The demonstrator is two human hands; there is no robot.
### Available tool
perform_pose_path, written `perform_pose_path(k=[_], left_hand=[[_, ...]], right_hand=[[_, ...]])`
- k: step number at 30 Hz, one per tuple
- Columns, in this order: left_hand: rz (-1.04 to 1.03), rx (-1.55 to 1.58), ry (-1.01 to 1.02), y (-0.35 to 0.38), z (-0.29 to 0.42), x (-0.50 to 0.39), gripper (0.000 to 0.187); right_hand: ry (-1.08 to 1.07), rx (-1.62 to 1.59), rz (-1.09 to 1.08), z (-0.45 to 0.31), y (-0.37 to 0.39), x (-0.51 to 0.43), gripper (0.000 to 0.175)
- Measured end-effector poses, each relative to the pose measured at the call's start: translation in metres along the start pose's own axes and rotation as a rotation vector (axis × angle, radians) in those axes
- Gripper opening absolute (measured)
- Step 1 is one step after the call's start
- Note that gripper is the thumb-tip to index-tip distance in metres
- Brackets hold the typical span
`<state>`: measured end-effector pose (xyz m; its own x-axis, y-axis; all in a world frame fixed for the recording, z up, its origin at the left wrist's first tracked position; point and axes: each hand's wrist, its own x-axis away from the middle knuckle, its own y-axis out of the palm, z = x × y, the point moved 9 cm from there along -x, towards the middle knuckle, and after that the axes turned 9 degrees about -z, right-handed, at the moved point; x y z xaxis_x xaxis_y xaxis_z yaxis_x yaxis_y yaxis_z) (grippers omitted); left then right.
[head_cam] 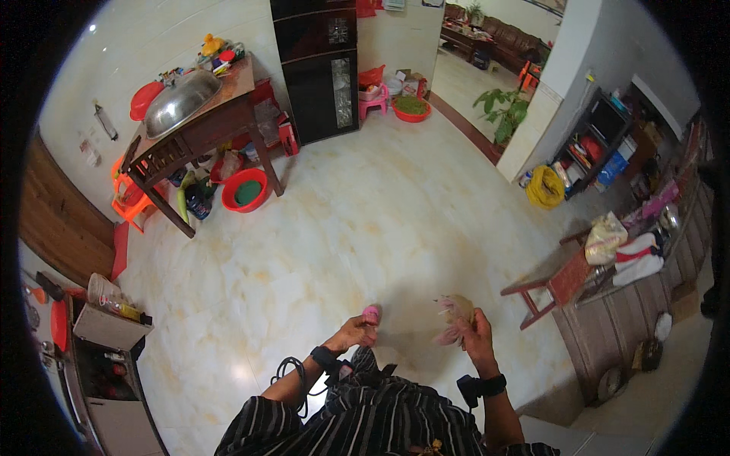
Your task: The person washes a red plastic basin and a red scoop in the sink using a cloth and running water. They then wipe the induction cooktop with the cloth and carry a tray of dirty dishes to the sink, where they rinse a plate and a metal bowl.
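Observation:
My right hand (479, 339) grips a crumpled, pinkish, partly see-through bundle (454, 319) with a yellowish part and thin pointed ends. What it contains cannot be made out. Over the floor in front of my body is my left hand (351, 335), its fingers bent. Just past those fingers shows a small pink item (372, 314), perhaps the toe of a slipper; whether the hand touches it is unclear. Both wrists wear black straps with small devices, and a loop of black cable (293, 379) hangs at the left forearm.
Pale tiled floor (342, 228) spreads ahead. A wooden table (199, 122) bearing a metal lid stands far left, with a red basin (245, 191) near its legs. At right are a wooden stool (562, 285) and shelf (593, 142); at lower left, a cabinet (122, 422) with an open compartment.

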<state>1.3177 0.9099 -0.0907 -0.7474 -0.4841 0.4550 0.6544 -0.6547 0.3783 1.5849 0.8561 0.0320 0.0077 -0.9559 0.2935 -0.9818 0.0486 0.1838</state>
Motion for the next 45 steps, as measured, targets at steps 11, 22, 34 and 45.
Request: perform_pose_path(k=[11,22,34,45], left_hand=[[0.074,-0.054,-0.187,-0.104,0.149,-0.182,0.026],[-0.282,-0.077,-0.098,-0.129,0.295,-0.454,0.033],[-0.269,-0.099,-0.148,-0.16,0.442,-0.673,0.048],[-0.363,-0.113,-0.049,-0.284,0.625,-0.859,0.037]], right_hand=[[0.026,0.13,0.084,-0.087,-0.044,-0.204,0.021],[-0.119,0.168,0.155,-0.129,-0.189,-0.44,0.017],[-0.172,0.35,0.006,-0.24,-0.269,-0.687,0.028],[0.001,0.293,0.098,-0.314,-0.324,-0.93,0.022]])
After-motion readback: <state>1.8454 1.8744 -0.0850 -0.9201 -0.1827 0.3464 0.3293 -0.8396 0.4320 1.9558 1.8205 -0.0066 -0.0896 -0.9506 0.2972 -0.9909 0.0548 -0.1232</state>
